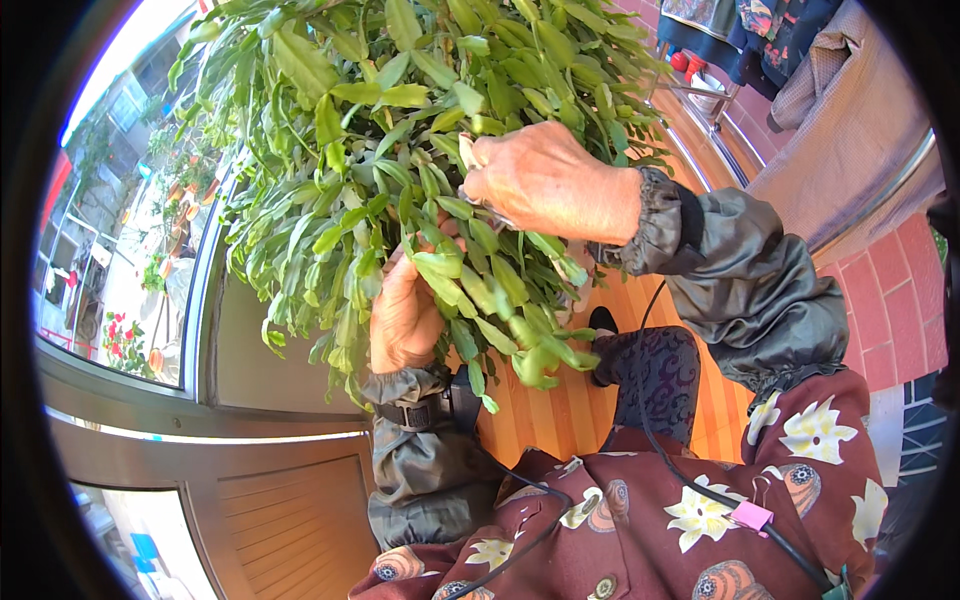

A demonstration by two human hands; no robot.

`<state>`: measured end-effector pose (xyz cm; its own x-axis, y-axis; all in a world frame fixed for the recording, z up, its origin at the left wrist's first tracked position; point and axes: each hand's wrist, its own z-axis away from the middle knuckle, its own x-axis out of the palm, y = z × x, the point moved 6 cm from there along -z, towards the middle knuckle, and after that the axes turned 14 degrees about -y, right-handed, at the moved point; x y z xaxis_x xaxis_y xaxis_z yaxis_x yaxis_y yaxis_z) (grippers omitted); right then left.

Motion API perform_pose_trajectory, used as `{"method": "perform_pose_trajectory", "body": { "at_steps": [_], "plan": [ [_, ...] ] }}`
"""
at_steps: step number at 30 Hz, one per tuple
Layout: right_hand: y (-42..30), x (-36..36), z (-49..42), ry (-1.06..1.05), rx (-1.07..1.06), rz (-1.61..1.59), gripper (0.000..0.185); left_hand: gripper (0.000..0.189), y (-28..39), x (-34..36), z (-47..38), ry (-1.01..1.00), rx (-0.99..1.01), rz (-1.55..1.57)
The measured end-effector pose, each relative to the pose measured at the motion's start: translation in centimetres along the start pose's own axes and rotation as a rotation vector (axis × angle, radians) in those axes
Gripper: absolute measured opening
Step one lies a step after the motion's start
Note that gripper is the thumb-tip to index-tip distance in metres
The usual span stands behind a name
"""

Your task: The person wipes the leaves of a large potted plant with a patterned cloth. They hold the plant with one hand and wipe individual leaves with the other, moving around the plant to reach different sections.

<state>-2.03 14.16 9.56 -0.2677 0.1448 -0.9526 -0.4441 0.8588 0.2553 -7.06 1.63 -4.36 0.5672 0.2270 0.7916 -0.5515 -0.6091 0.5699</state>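
Note:
A large, bushy Christmas cactus [322, 210] with flat, drooping green stem segments hangs before me. My left hand [409, 311] is among its front stems, and its fingertips pinch a green stem from below. Leaf segments partly cover those fingers. Higher and to the right, my right hand [540, 180] is closed at the foliage, thumb and fingers together around something small and pale. A whitish edge shows under this hand; whether it is cloth or paper I cannot tell. The pot is hidden by the foliage. Both forearms wear dark, shiny sleeve covers.
At left stand a window [112, 262] and a wooden panelled door [292, 517]. Clothes [780, 45] and a checked cloth [847, 150] hang at the upper right, near a white bucket [705, 94]. A black cable [646, 390] runs down my front above the wooden floor [525, 420].

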Motion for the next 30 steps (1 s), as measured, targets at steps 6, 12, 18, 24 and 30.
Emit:
{"method": "perform_pose_trajectory", "body": {
  "at_steps": [6, 12, 18, 24, 30],
  "plan": [
    [1.1, 0.3, -0.4, -0.011, 0.102, -0.060, 0.008, 0.041, -0.7, 0.2, -0.1, 0.047, -0.016, 0.050],
    [2.3, 1.2, -2.1, -0.064, 0.217, -0.210, 0.016, 0.032, -0.2, 0.6, -0.6, 0.062, 0.010, -0.084],
    [2.4, 1.1, -1.9, -0.072, 0.243, -0.238, 0.019, 0.033, -0.7, 0.7, -1.1, 0.068, -0.020, 0.057],
    [3.0, 0.9, -2.5, -0.104, 0.252, -0.311, 0.020, 0.041, 0.2, -0.1, -0.9, 0.018, 0.050, -0.021],
    [2.6, 0.6, -1.5, -0.281, 0.145, -0.140, 0.013, 0.043, 0.6, -0.6, -0.7, -0.056, 0.024, 0.010]
  ]
}}
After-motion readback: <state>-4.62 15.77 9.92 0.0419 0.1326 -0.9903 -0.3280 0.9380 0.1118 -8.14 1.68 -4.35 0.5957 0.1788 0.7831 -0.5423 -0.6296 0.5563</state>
